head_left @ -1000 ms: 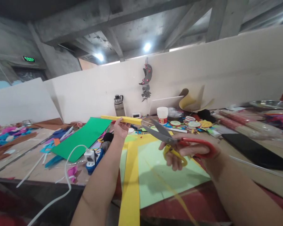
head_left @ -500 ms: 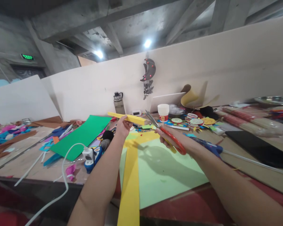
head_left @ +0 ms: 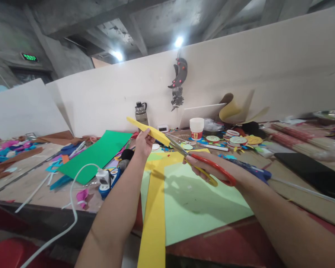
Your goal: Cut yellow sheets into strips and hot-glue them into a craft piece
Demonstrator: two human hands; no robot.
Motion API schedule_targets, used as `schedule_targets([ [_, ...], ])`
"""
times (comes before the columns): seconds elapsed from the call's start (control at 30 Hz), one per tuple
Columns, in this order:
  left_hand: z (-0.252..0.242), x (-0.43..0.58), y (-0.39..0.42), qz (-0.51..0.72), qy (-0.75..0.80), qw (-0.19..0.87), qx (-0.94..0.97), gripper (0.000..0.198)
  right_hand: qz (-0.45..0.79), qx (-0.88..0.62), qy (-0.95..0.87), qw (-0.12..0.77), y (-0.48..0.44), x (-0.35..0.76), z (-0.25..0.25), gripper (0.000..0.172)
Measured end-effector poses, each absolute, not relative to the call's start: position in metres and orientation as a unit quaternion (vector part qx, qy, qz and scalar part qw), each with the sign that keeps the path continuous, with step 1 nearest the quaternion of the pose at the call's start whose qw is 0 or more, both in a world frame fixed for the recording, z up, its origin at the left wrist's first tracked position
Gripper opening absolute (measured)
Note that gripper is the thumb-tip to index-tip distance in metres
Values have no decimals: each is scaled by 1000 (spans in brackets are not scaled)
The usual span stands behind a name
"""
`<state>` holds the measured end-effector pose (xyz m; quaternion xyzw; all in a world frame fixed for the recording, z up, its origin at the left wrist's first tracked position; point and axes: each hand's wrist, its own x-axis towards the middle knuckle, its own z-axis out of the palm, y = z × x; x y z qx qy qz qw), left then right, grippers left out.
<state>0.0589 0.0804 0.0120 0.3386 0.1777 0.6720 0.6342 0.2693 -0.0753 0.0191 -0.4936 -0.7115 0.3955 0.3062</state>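
Observation:
My left hand (head_left: 144,143) pinches a yellow strip (head_left: 159,136) of paper or felt, held up in the air over the table. In my right hand (head_left: 198,167) is a pair of scissors (head_left: 225,174) with one red and one yellow handle. The blades point up and left, and their tips meet the right end of the strip; whether they have cut into it I cannot tell. Below lie a long yellow strip (head_left: 153,208), running off the table's near edge, and a pale green sheet (head_left: 201,212) with my hands' shadow on it.
A green sheet (head_left: 97,156) and a white charger (head_left: 104,176) with its cable lie left. Behind stand a water bottle (head_left: 141,111) and a paper cup (head_left: 197,128). To the right are a blue glue gun (head_left: 251,169) and a black flat object (head_left: 309,173).
The scissors have come to the right end of the yellow strip, where before there was a gap. The strip now tilts more steeply, its left end higher. The view has shifted slightly.

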Motion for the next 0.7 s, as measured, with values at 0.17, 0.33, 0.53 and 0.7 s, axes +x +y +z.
schedule_targets([
  [0.17,12,67,74,649,197,624,387,18,412,-519,-683,309,-73,262,15,49],
  [0.33,13,65,75,649,172,621,405,18,417,-519,-679,309,-74,261,14,48],
  [0.53,14,63,76,651,175,631,384,17,408,-512,-689,311,-74,262,13,49],
  [0.7,15,64,73,642,183,628,400,16,405,-509,-691,315,-73,262,11,49],
])
